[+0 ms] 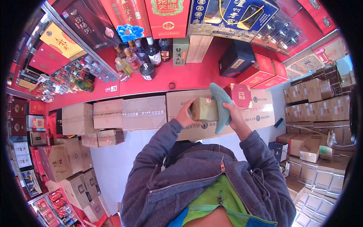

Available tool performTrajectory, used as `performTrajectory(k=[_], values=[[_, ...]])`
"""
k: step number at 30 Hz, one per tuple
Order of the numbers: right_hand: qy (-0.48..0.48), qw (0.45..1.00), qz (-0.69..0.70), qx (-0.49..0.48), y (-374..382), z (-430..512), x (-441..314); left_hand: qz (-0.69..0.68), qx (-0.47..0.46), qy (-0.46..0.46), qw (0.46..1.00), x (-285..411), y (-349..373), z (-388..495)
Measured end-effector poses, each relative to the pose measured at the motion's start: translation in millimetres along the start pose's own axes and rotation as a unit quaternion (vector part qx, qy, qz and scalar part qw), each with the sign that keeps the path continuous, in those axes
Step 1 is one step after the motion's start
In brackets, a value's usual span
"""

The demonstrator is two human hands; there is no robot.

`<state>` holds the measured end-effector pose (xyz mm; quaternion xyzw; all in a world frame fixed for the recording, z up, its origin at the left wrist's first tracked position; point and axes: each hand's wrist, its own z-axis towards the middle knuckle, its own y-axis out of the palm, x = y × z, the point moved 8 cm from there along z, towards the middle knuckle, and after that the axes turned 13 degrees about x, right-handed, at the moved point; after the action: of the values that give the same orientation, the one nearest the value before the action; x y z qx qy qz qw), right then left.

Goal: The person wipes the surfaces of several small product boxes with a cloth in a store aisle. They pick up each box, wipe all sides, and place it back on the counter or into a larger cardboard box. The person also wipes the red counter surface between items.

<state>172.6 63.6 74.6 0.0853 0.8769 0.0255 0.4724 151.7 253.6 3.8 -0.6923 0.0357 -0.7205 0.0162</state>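
Observation:
My left hand (187, 115) grips a small olive-gold carton (204, 109) from its left side, above the cardboard boxes in front of me. A green cloth (222, 106) is in my right hand (234, 113), pressed against the carton's right side. Part of the carton is hidden behind the cloth and my left fingers. Just right of the cloth, a dark red gift box (240, 96) with gold corners stands apart on the cardboard.
The red shelf (158, 81) ahead bears several liquor bottles (147, 52), a green carton (180, 51) and a dark box (236, 58). Cardboard cartons (144, 112) line its front. Stacked cartons (317, 107) fill the right side, and others (58, 161) stand at left.

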Motion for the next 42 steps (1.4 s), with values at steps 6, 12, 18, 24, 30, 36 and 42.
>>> performTrajectory(k=[6,12,18,24,30,36,42], values=[[0.018,1.0,-0.023,0.008,-3,12,33,0.066,-0.057,-0.026,0.996,-25,-5,2],[-0.033,0.992,-0.121,-0.007,10,18,48,0.042,-0.072,-0.057,0.995,-53,-9,-1],[-0.165,0.925,-0.342,-0.021,27,32,45,0.068,-0.066,-0.035,0.995,-69,-25,-1],[-0.297,0.852,-0.43,-0.031,59,33,40,-0.116,0.121,-0.253,0.953,-110,-48,-45],[-0.266,0.854,-0.445,-0.044,66,35,35,-0.652,0.289,-0.569,0.41,-156,42,-119],[-0.21,0.86,-0.455,-0.097,72,31,32,-0.776,0.255,-0.4,0.416,-141,85,-76],[-0.275,0.797,-0.529,-0.095,82,24,20,-0.751,0.357,-0.362,0.421,-124,86,-65]])
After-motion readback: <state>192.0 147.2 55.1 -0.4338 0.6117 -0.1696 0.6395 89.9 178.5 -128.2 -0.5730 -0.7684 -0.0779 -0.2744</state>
